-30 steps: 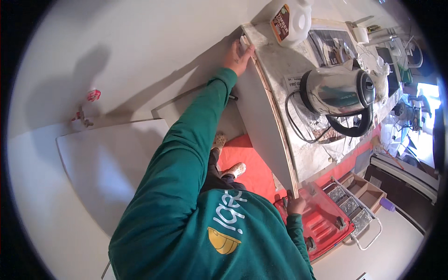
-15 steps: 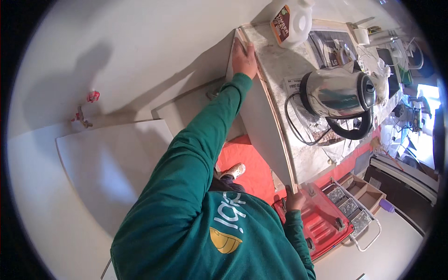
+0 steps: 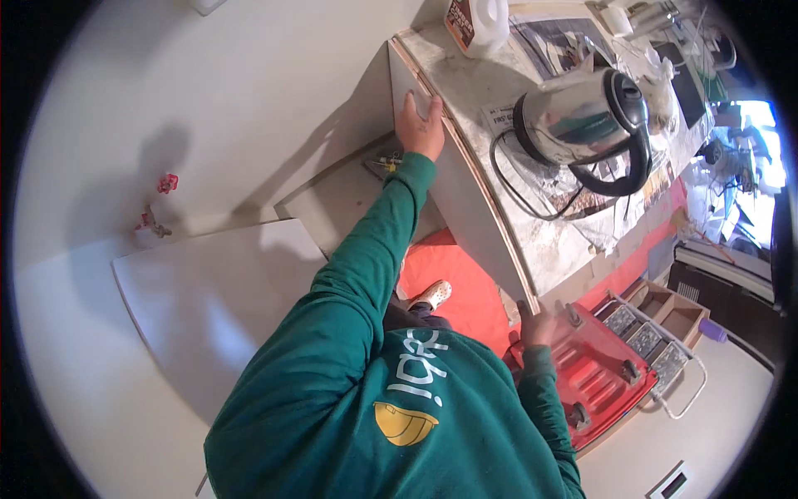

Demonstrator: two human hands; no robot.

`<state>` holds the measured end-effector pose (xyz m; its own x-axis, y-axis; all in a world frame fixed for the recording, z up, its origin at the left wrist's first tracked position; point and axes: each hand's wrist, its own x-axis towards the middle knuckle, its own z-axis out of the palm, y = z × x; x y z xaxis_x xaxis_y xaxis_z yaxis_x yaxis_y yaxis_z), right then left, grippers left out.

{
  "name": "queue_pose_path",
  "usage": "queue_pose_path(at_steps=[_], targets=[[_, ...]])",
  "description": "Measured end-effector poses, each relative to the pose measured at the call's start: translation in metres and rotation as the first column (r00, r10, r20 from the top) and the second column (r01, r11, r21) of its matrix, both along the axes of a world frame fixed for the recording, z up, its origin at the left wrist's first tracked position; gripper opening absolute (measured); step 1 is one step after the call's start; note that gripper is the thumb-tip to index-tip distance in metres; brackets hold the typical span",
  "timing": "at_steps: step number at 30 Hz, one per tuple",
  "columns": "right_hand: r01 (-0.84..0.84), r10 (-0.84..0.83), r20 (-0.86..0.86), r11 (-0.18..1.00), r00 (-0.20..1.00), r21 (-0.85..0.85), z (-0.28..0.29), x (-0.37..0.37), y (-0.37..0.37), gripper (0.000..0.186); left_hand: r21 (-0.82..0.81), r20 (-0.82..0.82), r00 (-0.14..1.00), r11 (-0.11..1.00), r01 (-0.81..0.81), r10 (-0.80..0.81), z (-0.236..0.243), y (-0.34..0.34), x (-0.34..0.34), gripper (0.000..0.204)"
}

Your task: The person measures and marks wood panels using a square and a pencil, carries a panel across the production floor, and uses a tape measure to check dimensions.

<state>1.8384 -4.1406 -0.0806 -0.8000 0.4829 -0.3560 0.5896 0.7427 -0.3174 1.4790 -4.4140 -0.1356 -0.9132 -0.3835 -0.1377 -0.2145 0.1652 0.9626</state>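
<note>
Seen from above, a person in a green sweatshirt [image 3: 332, 333] stands beside a cluttered counter [image 3: 553, 259], both arms stretched along a white panel [image 3: 457, 204] at its end. The panel stands on edge, its top rim running alongside the counter's edge. The left hand [image 3: 421, 131] lies near the far end, digits spread at the rim; whether it is clamped or only pressing cannot be told. The right hand [image 3: 540, 326], slightly blurred, appears closed around the near corner, just beside a red plastic piece [image 3: 600, 366].

If the panel is loose, which cannot be told, a weak hold at the far end could let it tip away from the counter or drop toward the feet, one in a pale shoe [image 3: 434, 293] on a red sheet [image 3: 457, 266]. A knock through the counter could rock the kettle [image 3: 573, 116] or the jug [image 3: 475, 29]. The kettle's cord [image 3: 540, 217] loops near the rim and could snag. The right knuckles could scrape the red plastic piece.
</note>
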Motion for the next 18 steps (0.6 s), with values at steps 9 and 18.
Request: queue_pose_path(at_steps=[9,18], targets=[[0.02,-0.017,0.061,0.999,0.998,-0.041,-0.003,0.002,0.0,0.05,0.024,0.102,0.978,0.983,0.182,-0.183,0.009,-0.013,0.009,0.078],[0.021,-0.026,0.106,0.999,0.994,0.05,-0.007,0.012,-0.007,0.049,-0.097,-0.009,0.965,0.961,0.259,-0.261,-0.017,-0.03,0.005,0.084]])
